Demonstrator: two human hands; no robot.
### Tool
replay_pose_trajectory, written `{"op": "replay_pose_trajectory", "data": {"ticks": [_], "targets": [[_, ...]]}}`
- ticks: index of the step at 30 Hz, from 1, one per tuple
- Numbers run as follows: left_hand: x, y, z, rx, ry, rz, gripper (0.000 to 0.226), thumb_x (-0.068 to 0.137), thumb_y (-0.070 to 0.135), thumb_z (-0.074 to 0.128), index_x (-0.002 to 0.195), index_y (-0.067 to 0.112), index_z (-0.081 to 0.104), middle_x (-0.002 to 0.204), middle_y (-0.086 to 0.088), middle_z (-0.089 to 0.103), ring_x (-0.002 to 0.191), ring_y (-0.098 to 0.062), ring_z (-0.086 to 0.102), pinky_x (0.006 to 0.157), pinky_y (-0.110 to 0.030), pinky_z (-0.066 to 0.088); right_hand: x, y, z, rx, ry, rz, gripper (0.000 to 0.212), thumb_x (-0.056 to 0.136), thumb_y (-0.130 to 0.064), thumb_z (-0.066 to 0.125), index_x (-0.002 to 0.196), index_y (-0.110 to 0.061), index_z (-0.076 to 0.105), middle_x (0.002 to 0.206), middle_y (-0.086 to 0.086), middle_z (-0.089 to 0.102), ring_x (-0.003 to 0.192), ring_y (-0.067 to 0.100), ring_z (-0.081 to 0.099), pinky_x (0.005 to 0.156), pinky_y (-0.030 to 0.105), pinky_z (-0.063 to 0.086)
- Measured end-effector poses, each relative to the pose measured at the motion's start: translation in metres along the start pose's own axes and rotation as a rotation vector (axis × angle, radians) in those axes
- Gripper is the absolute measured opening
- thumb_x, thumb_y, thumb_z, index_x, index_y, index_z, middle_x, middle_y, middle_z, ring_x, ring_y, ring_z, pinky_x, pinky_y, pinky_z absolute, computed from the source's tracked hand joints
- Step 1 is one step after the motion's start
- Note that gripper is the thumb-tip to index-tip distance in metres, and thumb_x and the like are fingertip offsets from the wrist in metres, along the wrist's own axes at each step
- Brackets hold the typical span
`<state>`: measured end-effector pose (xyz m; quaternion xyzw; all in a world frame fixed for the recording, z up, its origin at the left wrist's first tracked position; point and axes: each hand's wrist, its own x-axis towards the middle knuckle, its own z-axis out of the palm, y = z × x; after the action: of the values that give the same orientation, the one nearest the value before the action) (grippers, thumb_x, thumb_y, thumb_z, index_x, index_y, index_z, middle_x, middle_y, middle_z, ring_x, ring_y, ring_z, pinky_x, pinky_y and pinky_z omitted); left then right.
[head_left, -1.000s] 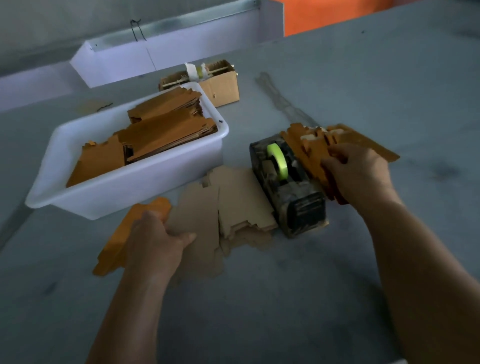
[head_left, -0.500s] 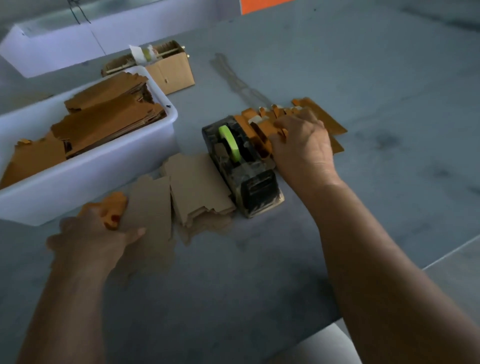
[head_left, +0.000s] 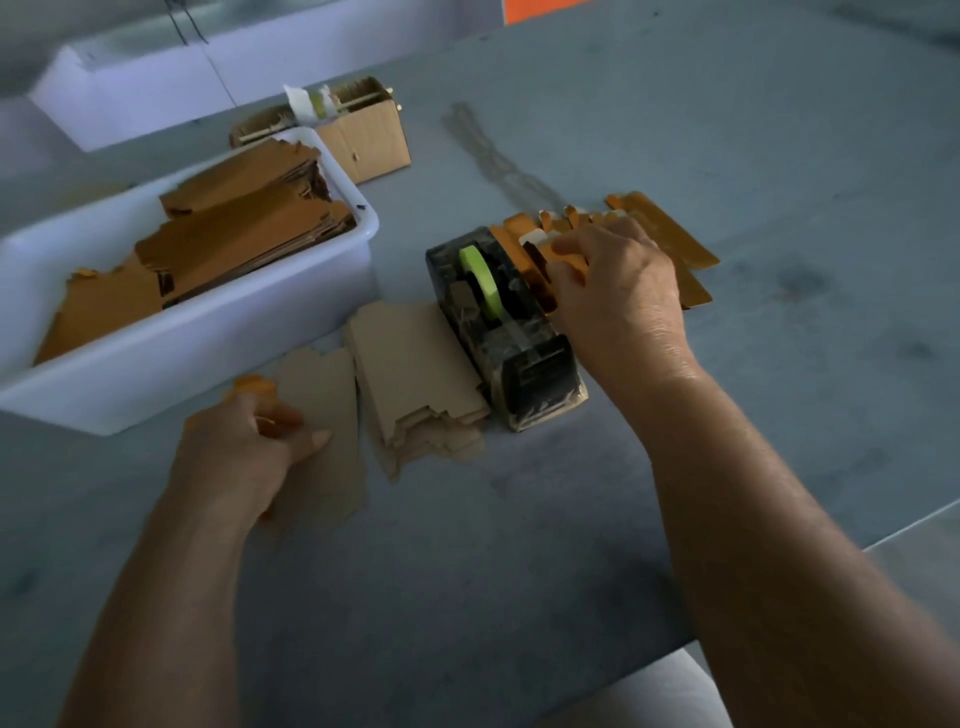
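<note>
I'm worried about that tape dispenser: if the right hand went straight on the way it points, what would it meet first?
The gold cards: the right hand points up-left with its fingers curled on that stack. Right behind the cards sits the tape dispenser, likely next, though depth is unclear.

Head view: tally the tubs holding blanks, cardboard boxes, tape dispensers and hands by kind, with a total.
Tubs holding blanks: 1, the white tub
Cardboard boxes: 1, the small box
Tape dispenser: 1
Hands: 2, left hand gripping a pale blank, right hand pinching the gold blanks
Total: 5
</note>
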<state>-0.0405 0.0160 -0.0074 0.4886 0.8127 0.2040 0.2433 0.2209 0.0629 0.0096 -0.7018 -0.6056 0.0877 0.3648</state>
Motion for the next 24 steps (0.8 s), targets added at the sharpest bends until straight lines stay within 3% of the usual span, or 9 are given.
{"op": "replay_pose_trajectory", "data": {"ticks": [3, 7, 9, 11, 14, 15, 18, 20, 24], "targets": [[0.003, -0.002, 0.002, -0.01, 0.043, 0.017, 0.018, 0.076, 0.025, 0.08, 0.077, 0.018, 0.063, 0.115, -0.013, 0.064, 0.076, -0.024, 0.055, 0.058, -0.029, 0.043, 0.0, -0.001, -0.002, 0.022, -0.001, 0.015, 0.025, 0.092, -0.018, 0.051, 0.111, -0.015, 0.066, 0.12, 0.005, 0.055, 0.109, 0.024, 0.051, 0.083, 0.025, 0.037], [-0.005, -0.002, 0.007, 0.15, 0.23, -0.027, 0.065, 0.076, 0.048, 0.074, 0.124, 0.011, 0.053, 0.132, -0.024, 0.039, 0.109, -0.044, 0.049, 0.092, -0.049, 0.044, -0.001, -0.001, -0.005, 0.026, -0.016, 0.007, 0.026, 0.092, -0.019, 0.052, 0.115, -0.016, 0.065, 0.123, 0.003, 0.055, 0.111, 0.023, 0.051, 0.083, 0.024, 0.038], [-0.004, -0.001, 0.006, 0.233, 0.206, -0.085, 0.072, 0.077, 0.054, 0.07, 0.132, 0.013, 0.05, 0.135, -0.025, 0.032, 0.117, -0.048, 0.042, 0.099, -0.053, 0.039, -0.001, -0.001, -0.006, 0.037, -0.016, 0.005, 0.026, 0.092, -0.02, 0.052, 0.114, -0.016, 0.065, 0.122, 0.004, 0.055, 0.11, 0.022, 0.051, 0.083, 0.024, 0.038], [0.001, 0.0, 0.002, 0.258, 0.182, -0.143, 0.064, 0.076, 0.052, 0.072, 0.127, 0.017, 0.055, 0.136, -0.025, 0.036, 0.121, -0.046, 0.038, 0.104, -0.052, 0.033, -0.002, -0.002, -0.007, 0.044, -0.013, 0.006, 0.026, 0.092, -0.02, 0.052, 0.114, -0.017, 0.065, 0.122, 0.004, 0.056, 0.109, 0.022, 0.052, 0.084, 0.025, 0.039], [0.003, 0.004, 0.001, 0.23, 0.186, -0.103, 0.027, 0.077, 0.044, 0.075, 0.093, 0.023, 0.067, 0.127, -0.017, 0.05, 0.118, -0.041, 0.042, 0.105, -0.046, 0.033, -0.004, -0.006, -0.009, 0.058, -0.008, -0.008, 0.025, 0.092, -0.018, 0.051, 0.112, -0.017, 0.066, 0.122, 0.005, 0.056, 0.109, 0.022, 0.052, 0.089, 0.027, 0.041], [0.004, 0.004, 0.002, 0.231, 0.201, -0.083, 0.024, 0.079, 0.041, 0.075, 0.09, 0.021, 0.068, 0.127, -0.016, 0.05, 0.117, -0.041, 0.042, 0.104, -0.045, 0.033, -0.005, -0.008, -0.009, 0.067, -0.006, -0.015, 0.024, 0.091, -0.017, 0.051, 0.11, -0.017, 0.067, 0.122, 0.005, 0.057, 0.109, 0.023, 0.053, 0.089, 0.027, 0.041], [0.005, 0.001, 0.004, 0.294, 0.229, -0.099, 0.052, 0.078, 0.045, 0.073, 0.117, 0.016, 0.057, 0.14, -0.017, 0.038, 0.124, -0.043, 0.037, 0.104, -0.054, 0.033, -0.009, -0.01, -0.008, 0.076, 0.0, -0.036, 0.021, 0.091, -0.017, 0.053, 0.105, -0.017, 0.068, 0.119, 0.005, 0.057, 0.106, 0.022, 0.053, 0.081, 0.022, 0.037], [0.008, -0.003, 0.001, 0.296, 0.192, -0.109, 0.07, 0.078, 0.047, 0.073, 0.131, 0.011, 0.046, 0.138, -0.019, 0.045, 0.123, -0.044, 0.042, 0.105, -0.054, 0.035, -0.011, -0.01, -0.006, 0.073, 0.004, -0.045, 0.018, 0.091, -0.018, 0.054, 0.102, -0.016, 0.068, 0.115, 0.004, 0.058, 0.103, 0.022, 0.053, 0.077, 0.022, 0.035], [0.005, -0.002, -0.003, 0.234, 0.256, -0.041, 0.054, 0.08, 0.03, 0.075, 0.124, 0.007, 0.054, 0.123, -0.022, 0.057, 0.114, -0.044, 0.05, 0.094, -0.048, 0.043, -0.015, -0.012, -0.006, 0.093, 0.017, -0.075, 0.018, 0.092, -0.019, 0.054, 0.101, -0.012, 0.068, 0.113, 0.004, 0.06, 0.103, 0.023, 0.053, 0.077, 0.024, 0.039]]}}
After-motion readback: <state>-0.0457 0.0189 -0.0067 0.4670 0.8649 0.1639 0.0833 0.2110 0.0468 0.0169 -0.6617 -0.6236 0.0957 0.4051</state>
